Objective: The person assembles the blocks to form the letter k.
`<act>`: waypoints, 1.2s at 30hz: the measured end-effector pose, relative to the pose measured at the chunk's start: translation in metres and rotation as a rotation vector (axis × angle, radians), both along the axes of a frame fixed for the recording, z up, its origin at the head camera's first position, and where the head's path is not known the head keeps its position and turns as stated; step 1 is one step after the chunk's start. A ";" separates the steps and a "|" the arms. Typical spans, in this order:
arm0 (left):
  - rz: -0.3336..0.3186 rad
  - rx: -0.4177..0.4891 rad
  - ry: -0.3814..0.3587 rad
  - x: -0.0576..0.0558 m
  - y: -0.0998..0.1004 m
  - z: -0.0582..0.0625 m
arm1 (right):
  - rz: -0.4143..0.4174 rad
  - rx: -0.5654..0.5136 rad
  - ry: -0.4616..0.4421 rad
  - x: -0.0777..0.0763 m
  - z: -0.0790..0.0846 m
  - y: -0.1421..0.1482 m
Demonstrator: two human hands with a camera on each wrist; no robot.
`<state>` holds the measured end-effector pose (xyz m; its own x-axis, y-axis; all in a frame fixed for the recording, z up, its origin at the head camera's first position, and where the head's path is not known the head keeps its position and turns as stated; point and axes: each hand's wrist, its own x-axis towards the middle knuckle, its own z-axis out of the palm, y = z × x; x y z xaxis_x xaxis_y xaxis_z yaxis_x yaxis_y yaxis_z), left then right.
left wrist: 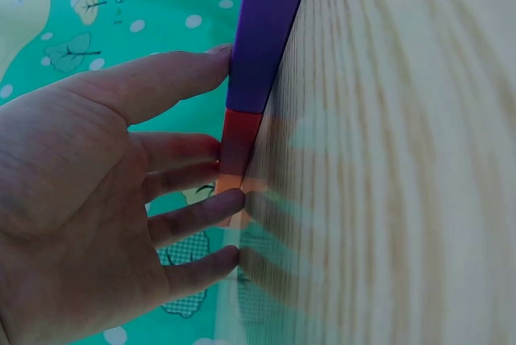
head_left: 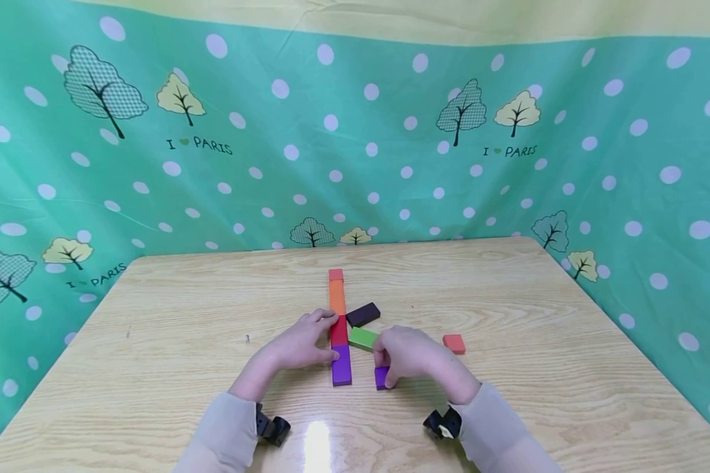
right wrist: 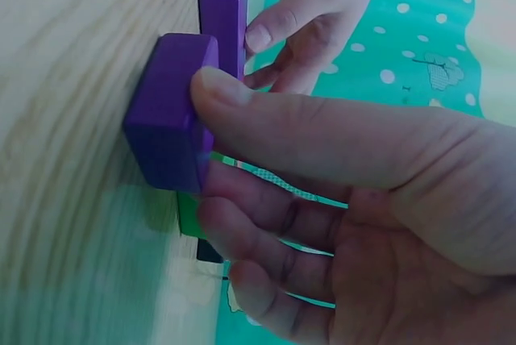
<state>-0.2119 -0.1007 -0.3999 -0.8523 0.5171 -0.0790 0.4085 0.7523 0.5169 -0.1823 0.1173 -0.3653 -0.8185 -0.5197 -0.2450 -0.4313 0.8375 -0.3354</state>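
Note:
A straight row of blocks runs away from me on the table, its near end a long purple block [head_left: 342, 368], then a red block [head_left: 338, 330], an orange block [head_left: 336, 297] and a small light-red block [head_left: 335, 274]. From the left side, my left hand [head_left: 300, 341] rests its fingers along the row; its thumb [left wrist: 181, 75] touches the purple block's side. To the right of the row, my right hand [head_left: 411, 351] pinches a second purple block [right wrist: 165, 115] between thumb and fingers. A green block [head_left: 362, 338] lies between the row and my right hand, partly hidden.
A black block [head_left: 363, 315] lies at an angle just right of the row. Farther right sits a flat light-red block [head_left: 454, 343]. The wooden table [head_left: 183, 368] is bordered by a green dotted curtain [head_left: 355, 164] behind and at both sides.

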 end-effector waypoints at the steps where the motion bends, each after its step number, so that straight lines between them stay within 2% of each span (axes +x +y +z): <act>1: -0.001 -0.001 0.001 0.000 0.000 0.000 | -0.009 0.000 -0.003 0.000 0.001 0.000; 14: -0.008 -0.003 0.001 -0.001 -0.001 -0.002 | -0.112 0.014 -0.020 -0.004 0.000 0.007; 23: -0.010 -0.001 -0.004 0.000 0.000 -0.001 | -0.164 0.043 0.021 -0.007 0.000 0.013; 36: 0.002 0.001 -0.003 -0.001 0.000 -0.003 | -0.208 0.027 0.066 -0.015 -0.002 0.017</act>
<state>-0.2126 -0.1011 -0.4026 -0.8532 0.5152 -0.0812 0.4051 0.7527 0.5189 -0.1970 0.1346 -0.3673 -0.9223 -0.3315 -0.1987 -0.2683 0.9192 -0.2883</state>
